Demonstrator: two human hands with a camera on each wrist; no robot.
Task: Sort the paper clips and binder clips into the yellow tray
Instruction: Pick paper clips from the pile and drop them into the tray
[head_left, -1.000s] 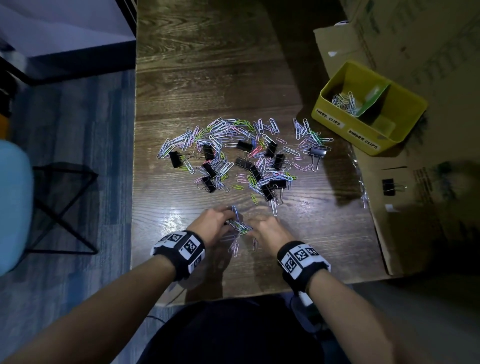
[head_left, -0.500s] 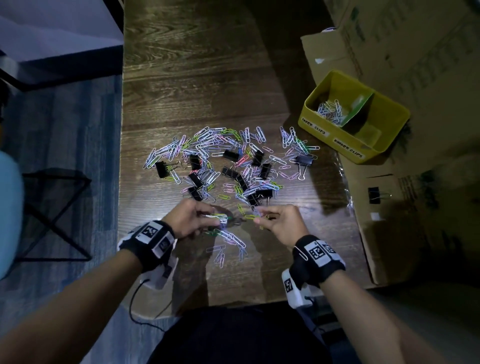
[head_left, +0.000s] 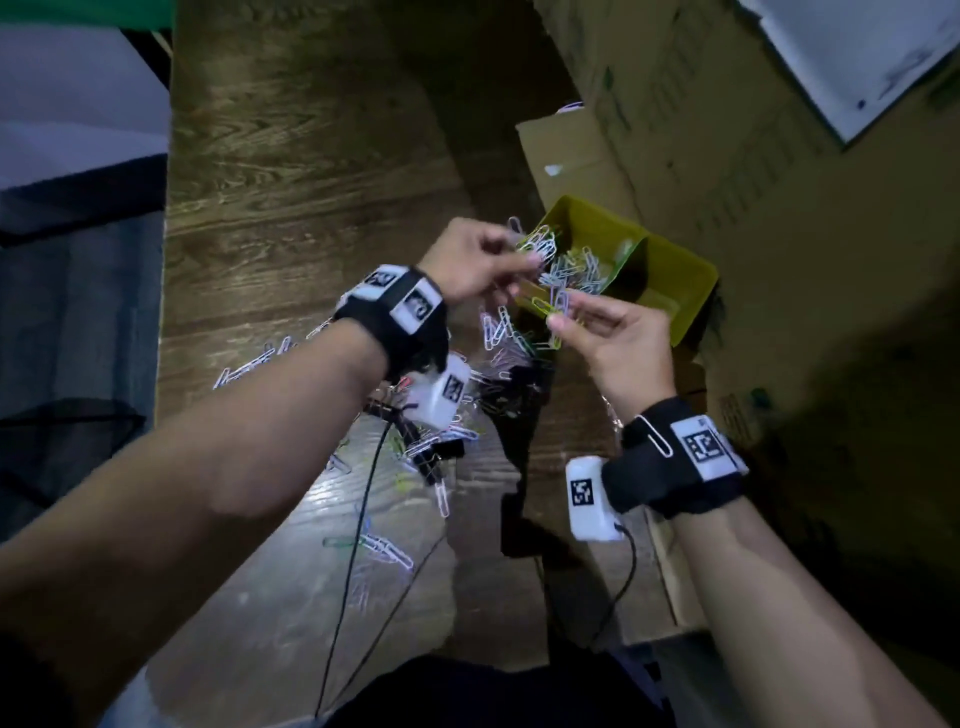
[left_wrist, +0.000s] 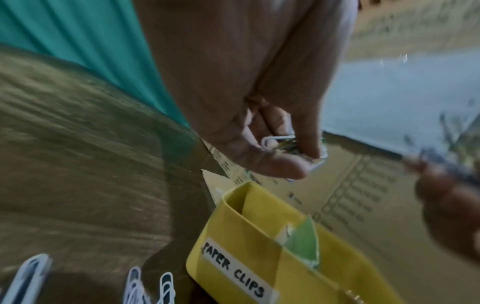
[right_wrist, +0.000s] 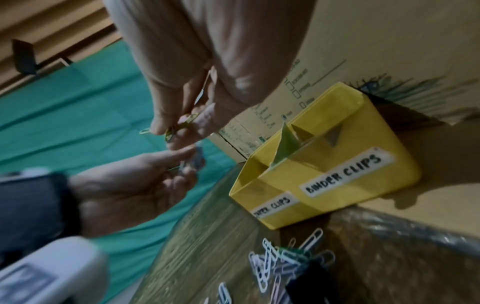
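Observation:
Both hands hover over the left, "PAPER CLIPS" compartment of the yellow tray (head_left: 685, 291) (left_wrist: 249, 230) (right_wrist: 337, 164). My left hand (head_left: 527, 260) (left_wrist: 298, 156) pinches a bunch of paper clips (head_left: 540, 244) (left_wrist: 283, 143) above the tray's left end. Just in front of the tray, my right hand (head_left: 558, 319) (right_wrist: 179, 131) pinches a few paper clips (head_left: 556, 304) (right_wrist: 185, 121). Several loose paper clips (head_left: 576, 270) lie in that compartment. The "BINDER CLIPS" compartment on the right looks dark. More paper clips (head_left: 496, 332) (right_wrist: 272, 259) and black binder clips (head_left: 519, 384) (right_wrist: 311, 283) are spread on the wooden table (head_left: 291, 218), partly hidden by my left arm.
Cardboard boxes (head_left: 701, 119) stand behind and right of the tray, which rests on a flat cardboard sheet (head_left: 670, 571). A white paper clip (head_left: 655, 435) clings to my right wristband. Cables (head_left: 358, 545) hang from both wrist cameras over the table's near edge.
Both hands left the near side of the pile with paper clips pinched and rose forward and right to the yellow tray. The head view swung closer to the tray.

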